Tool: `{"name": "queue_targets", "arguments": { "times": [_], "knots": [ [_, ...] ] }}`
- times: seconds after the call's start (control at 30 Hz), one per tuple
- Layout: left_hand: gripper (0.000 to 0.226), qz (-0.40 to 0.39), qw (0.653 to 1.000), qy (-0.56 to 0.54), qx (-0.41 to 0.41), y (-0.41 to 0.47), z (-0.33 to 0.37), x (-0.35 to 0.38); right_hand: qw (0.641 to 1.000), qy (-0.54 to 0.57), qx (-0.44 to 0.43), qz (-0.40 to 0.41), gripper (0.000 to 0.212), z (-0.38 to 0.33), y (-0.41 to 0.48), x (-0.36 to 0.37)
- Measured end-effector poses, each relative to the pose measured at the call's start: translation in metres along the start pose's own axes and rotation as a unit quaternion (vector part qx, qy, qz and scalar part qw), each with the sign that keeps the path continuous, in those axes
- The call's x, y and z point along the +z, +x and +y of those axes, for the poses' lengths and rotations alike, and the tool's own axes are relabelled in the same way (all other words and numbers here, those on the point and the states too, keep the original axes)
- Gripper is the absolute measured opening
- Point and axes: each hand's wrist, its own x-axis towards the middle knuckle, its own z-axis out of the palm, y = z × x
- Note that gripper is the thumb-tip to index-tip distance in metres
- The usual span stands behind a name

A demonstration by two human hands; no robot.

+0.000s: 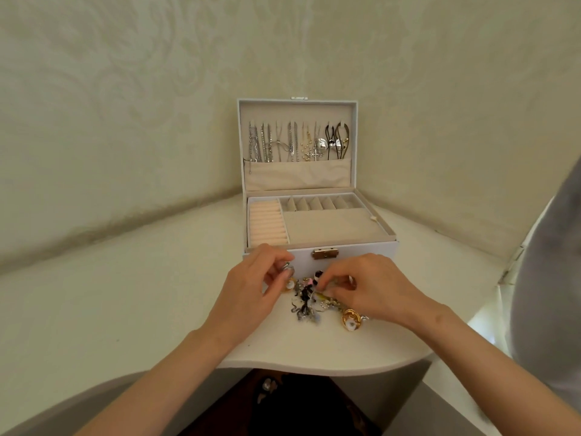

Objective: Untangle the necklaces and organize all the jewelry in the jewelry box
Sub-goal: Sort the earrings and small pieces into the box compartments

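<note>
A white jewelry box (361,250) stands open at the back of the table. Several necklaces (295,143) hang on hooks inside its raised lid. A pink ring-roll section (267,223) fills the tray's left side. A small pile of jewelry (309,302) lies in front of the box, with a gold ring (350,319) at its right edge. My left hand (251,287) pinches a small silver ring (286,266) just above the pile's left side. My right hand (374,287) has curled fingers pinching a piece of the pile.
The white table (125,294) sits in a wall corner, and its curved front edge runs just below the pile. A grey surface (547,278) rises at the right. The tray's beige compartments (333,228) hold nothing visible.
</note>
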Motion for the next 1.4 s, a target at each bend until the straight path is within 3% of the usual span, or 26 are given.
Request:
{"name": "queue_targets", "arguments": {
  "times": [0.23, 0.4, 0.53, 0.7, 0.8, 0.97, 1.1, 1.3, 1.4],
  "knots": [
    [0.022, -0.053, 0.997, 0.040, 0.048, -0.002, -0.001, -0.001, 1.000, 0.022, 0.020, 0.007, 0.020, 0.013, -0.004, -0.013],
    [0.016, -0.026, 0.998, 0.042, 0.035, 0.000, -0.002, -0.002, 0.998, 0.052, 0.023, 0.010, 0.018, 0.015, -0.006, -0.013],
    [0.014, 0.015, 0.998, -0.015, -0.053, 0.025, 0.006, -0.013, 0.992, 0.104, 0.014, 0.063, 0.019, 0.014, -0.002, -0.014],
    [0.013, 0.052, 0.983, 0.042, -0.169, 0.085, -0.015, -0.025, 0.961, 0.221, -0.006, 0.166, 0.020, 0.004, 0.018, -0.021],
    [0.024, 0.044, 0.978, 0.043, -0.199, 0.113, -0.038, -0.023, 0.958, 0.222, 0.003, 0.182, 0.014, -0.004, 0.050, -0.031],
    [0.017, -0.033, 0.973, 0.170, -0.150, 0.141, -0.066, -0.007, 0.970, 0.194, 0.011, 0.147, 0.013, -0.011, 0.094, -0.029],
    [0.014, -0.125, 0.939, 0.304, -0.097, 0.148, -0.076, -0.006, 0.972, 0.197, 0.015, 0.128, 0.017, -0.005, 0.102, -0.016],
    [0.009, -0.164, 0.930, 0.319, -0.084, 0.152, -0.080, -0.014, 0.959, 0.256, 0.018, 0.123, 0.015, 0.002, 0.101, -0.016],
    [0.008, -0.182, 0.916, 0.356, -0.034, 0.154, -0.079, -0.016, 0.954, 0.272, 0.021, 0.125, 0.014, 0.002, 0.101, -0.016]
  ]
}}
